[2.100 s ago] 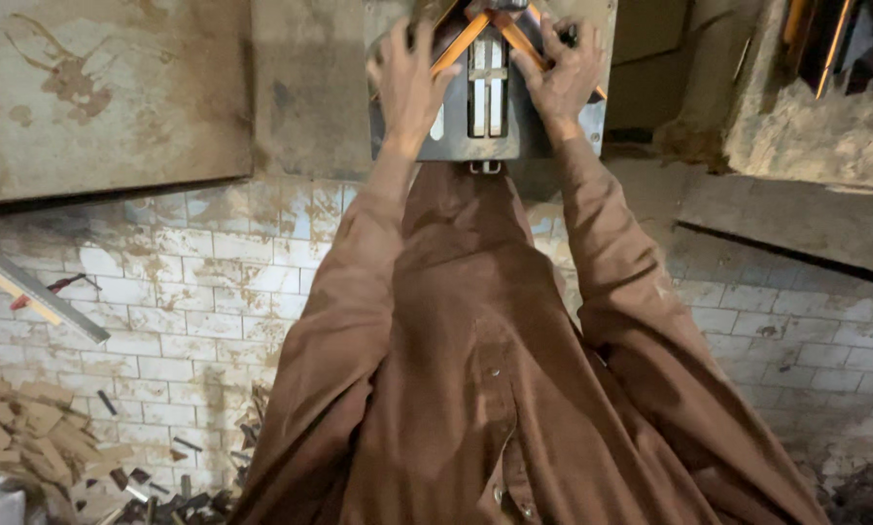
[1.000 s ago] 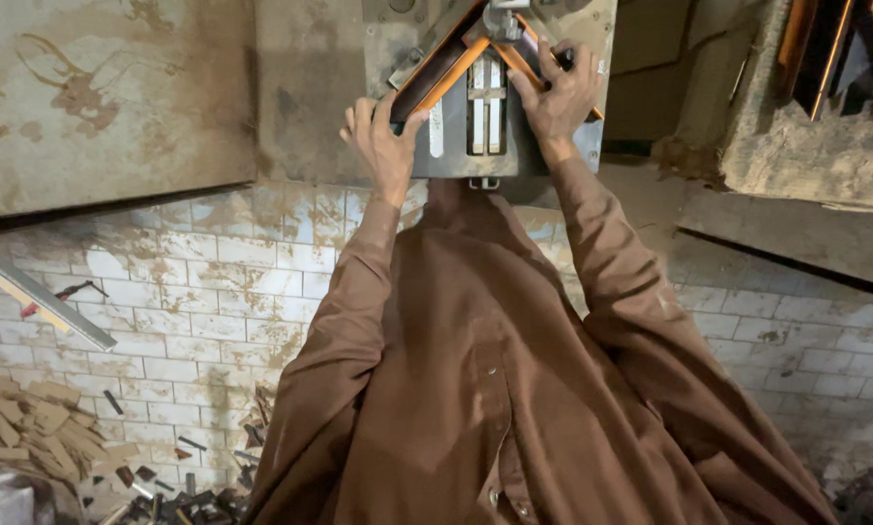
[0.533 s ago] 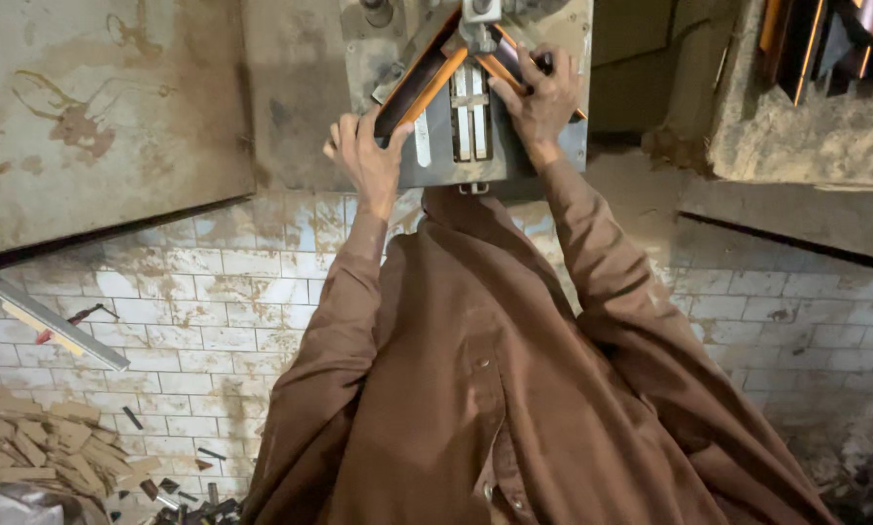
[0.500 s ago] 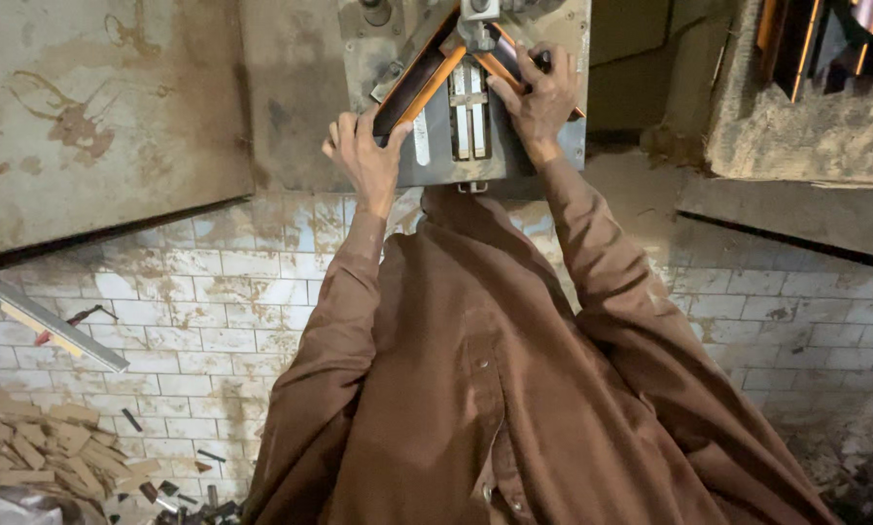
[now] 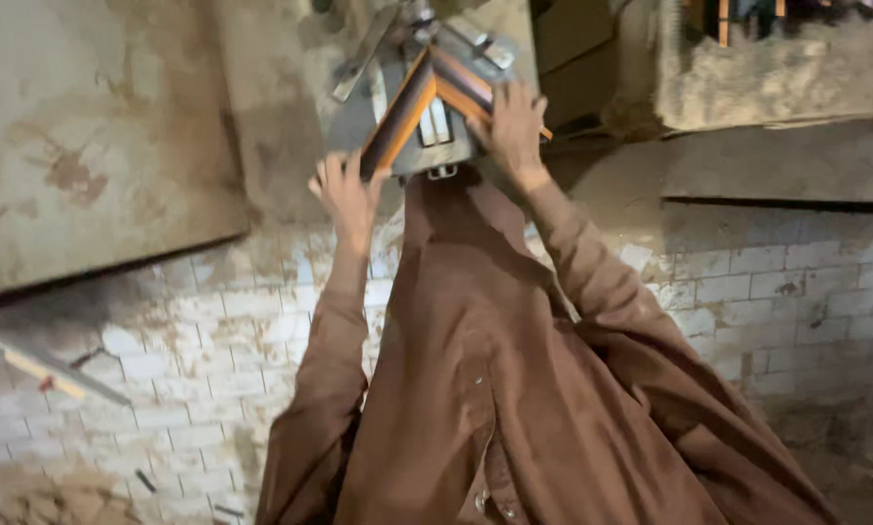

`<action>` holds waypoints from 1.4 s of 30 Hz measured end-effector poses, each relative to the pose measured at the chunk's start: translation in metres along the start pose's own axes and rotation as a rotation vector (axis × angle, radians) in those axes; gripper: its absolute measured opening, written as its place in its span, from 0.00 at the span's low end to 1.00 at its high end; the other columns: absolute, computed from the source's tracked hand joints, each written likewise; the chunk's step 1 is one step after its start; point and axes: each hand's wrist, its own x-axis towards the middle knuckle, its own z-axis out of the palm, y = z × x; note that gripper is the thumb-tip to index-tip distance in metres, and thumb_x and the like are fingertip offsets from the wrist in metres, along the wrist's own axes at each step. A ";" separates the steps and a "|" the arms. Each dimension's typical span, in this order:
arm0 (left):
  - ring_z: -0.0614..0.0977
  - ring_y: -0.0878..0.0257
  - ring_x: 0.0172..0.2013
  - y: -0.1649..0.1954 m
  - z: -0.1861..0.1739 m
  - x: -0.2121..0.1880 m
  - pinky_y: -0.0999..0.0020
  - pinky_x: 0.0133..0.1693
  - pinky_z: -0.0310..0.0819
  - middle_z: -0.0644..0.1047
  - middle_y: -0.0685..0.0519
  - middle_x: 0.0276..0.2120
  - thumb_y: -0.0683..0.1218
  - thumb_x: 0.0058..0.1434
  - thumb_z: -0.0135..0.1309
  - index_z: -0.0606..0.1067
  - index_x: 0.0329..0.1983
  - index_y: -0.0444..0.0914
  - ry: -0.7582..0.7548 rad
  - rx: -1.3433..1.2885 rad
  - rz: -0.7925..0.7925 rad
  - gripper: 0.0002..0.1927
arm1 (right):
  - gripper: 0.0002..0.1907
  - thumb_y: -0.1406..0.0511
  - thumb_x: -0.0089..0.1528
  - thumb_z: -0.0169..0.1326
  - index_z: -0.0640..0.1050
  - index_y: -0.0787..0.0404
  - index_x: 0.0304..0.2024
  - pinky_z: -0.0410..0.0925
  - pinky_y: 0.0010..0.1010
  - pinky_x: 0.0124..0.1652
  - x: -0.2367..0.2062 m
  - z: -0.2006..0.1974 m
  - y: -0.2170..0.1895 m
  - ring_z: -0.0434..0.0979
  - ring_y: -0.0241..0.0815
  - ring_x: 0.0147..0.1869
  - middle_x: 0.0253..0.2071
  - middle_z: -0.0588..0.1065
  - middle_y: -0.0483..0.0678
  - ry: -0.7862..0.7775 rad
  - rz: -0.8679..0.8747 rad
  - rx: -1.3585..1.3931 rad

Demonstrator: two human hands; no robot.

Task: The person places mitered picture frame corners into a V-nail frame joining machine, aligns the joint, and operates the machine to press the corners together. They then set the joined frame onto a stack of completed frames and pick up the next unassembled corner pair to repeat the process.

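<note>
Pressing: left hand (image 5: 347, 192) and right hand (image 5: 514, 122) each gripping one orange-edged frame strip (image 5: 398, 122), mitred at the metal joining machine (image 5: 427, 87).
Risk: strips slipping, corner gapping.

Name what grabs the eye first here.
Top centre, two wooden frame strips meet in a mitred corner on a metal machine table. The left hand holds the lower end of the left strip; the right hand presses on the right one. Brown sleeves fill the lower middle, over a brick floor.
</note>
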 end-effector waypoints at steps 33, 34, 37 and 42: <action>0.74 0.43 0.54 0.317 0.133 0.079 0.49 0.57 0.66 0.74 0.42 0.50 0.45 0.60 0.63 0.76 0.59 0.37 -0.103 -0.113 -0.027 0.23 | 0.20 0.52 0.62 0.62 0.83 0.51 0.53 0.55 0.59 0.60 -0.048 -0.113 0.734 0.61 0.70 0.63 0.57 0.65 0.65 0.249 1.164 -0.398; 0.73 0.43 0.54 0.323 0.133 0.085 0.49 0.57 0.66 0.73 0.41 0.50 0.46 0.61 0.63 0.75 0.59 0.36 -0.098 -0.127 -0.012 0.23 | 0.22 0.51 0.63 0.61 0.82 0.52 0.54 0.55 0.59 0.61 -0.050 -0.111 0.737 0.60 0.69 0.64 0.57 0.66 0.63 0.222 1.193 -0.385; 0.73 0.42 0.54 0.350 0.137 0.118 0.47 0.58 0.65 0.73 0.40 0.51 0.46 0.64 0.60 0.74 0.62 0.35 -0.053 -0.162 0.077 0.23 | 0.27 0.49 0.64 0.62 0.81 0.62 0.56 0.54 0.64 0.56 -0.047 -0.108 0.737 0.61 0.71 0.65 0.57 0.66 0.67 0.344 0.970 -0.444; 0.75 0.45 0.55 0.421 0.169 0.221 0.52 0.58 0.66 0.76 0.41 0.53 0.33 0.62 0.49 0.75 0.64 0.37 -0.083 -0.279 0.304 0.26 | 0.27 0.52 0.70 0.67 0.78 0.66 0.61 0.60 0.53 0.65 0.010 -0.090 0.689 0.68 0.61 0.66 0.59 0.71 0.58 0.402 0.544 0.131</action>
